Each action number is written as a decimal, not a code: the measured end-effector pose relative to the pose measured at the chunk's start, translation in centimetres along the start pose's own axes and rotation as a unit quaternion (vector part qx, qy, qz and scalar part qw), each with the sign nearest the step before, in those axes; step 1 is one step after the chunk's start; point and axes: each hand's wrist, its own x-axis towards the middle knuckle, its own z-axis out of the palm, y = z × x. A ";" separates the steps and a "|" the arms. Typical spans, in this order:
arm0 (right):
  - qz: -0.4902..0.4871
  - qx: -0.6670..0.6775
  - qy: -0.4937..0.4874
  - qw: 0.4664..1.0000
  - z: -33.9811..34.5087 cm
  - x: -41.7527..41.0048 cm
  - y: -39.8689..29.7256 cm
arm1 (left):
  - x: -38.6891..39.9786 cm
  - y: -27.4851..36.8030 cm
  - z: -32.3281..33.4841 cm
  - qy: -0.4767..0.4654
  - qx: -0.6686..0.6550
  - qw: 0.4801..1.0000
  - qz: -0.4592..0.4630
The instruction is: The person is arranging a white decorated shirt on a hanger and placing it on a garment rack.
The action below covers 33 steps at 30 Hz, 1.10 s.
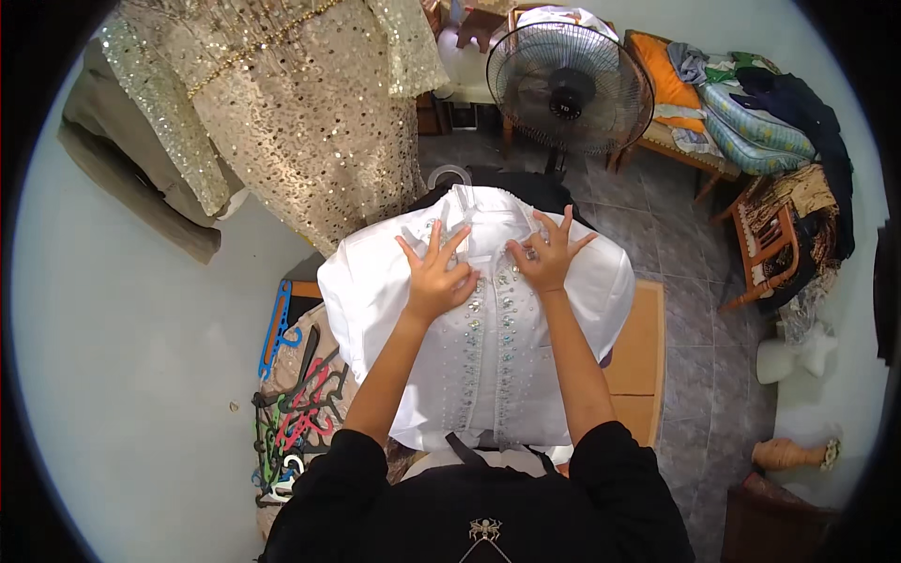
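A white jacket (436,352) with beads and gems along both front edges lies spread before me on a clear plastic hanger (449,171), whose hook shows above the collar. My left hand (440,274) pinches the jacket's beaded left-side front edge between thumb and index finger, its other fingers spread. Across the narrow front gap, my right hand (545,260) pinches the opposite beaded edge near the collar in the same way. Dark cloth shows behind the jacket's shoulders.
A sequined gold dress (310,105) hangs at upper left beside brown trousers (134,155). Several plastic hangers (303,408) lie at left. A black fan (570,88) stands ahead. Cardboard (637,352) lies at right, and farther right stands a wooden chair (771,246) with clothes.
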 end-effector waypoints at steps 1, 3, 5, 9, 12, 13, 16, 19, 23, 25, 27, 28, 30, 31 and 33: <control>-0.002 -0.002 0.004 1.000 -0.1 0.0 0.4 | 0.0 0.5 -0.3 -0.011 -0.002 1.000 -0.019; -0.007 -0.032 0.002 0.999 -0.3 0.1 0.6 | 0.0 1.7 -1.0 -0.041 0.011 0.997 -0.069; -0.009 -0.046 -0.007 0.999 -0.5 0.4 0.1 | -0.8 2.1 -0.2 -0.016 0.057 0.995 -0.085; 0.042 -0.092 -0.110 0.989 -1.2 1.3 -2.3 | -1.7 2.8 0.5 -0.001 0.058 0.990 -0.129; 0.020 -0.055 -0.156 0.986 -1.6 1.7 -2.9 | -2.1 2.9 1.4 0.033 0.039 0.987 -0.150; -0.028 -0.052 -0.181 0.982 -1.8 1.7 -2.9 | -2.2 2.7 1.5 0.035 0.037 0.987 -0.154; -0.119 -0.026 -0.242 0.963 -3.0 1.7 -4.0 | -2.6 2.2 1.6 0.034 0.030 0.989 -0.140; -0.135 0.010 -0.237 0.962 -4.1 0.6 -5.2 | -2.9 2.0 1.5 0.058 0.022 0.989 -0.134; -0.162 0.006 -0.222 0.961 -5.3 -1.2 -5.5 | -3.0 2.1 1.9 0.070 0.007 0.989 -0.130; -0.129 -0.039 -0.254 0.958 -5.7 -1.9 -5.8 | -3.2 2.1 2.1 0.076 0.006 0.989 -0.130; -0.077 -0.038 -0.267 0.960 -6.1 -2.0 -6.4 | -3.4 1.9 2.1 0.070 0.008 0.989 -0.130; -0.046 -0.039 -0.277 0.959 -6.4 -1.7 -7.0 | -3.5 1.8 2.0 0.072 0.009 0.989 -0.128; -0.045 -0.027 -0.261 0.964 -6.5 -1.6 -7.2 | -3.4 1.5 2.1 0.078 -0.007 0.989 -0.127; -0.055 -0.030 -0.250 0.966 -6.4 -1.8 -6.9 | -3.3 1.5 2.2 0.080 -0.011 0.989 -0.125; -0.050 -0.032 -0.237 0.970 -6.4 -2.2 -6.7 | -3.3 1.7 2.2 0.082 -0.014 0.988 -0.128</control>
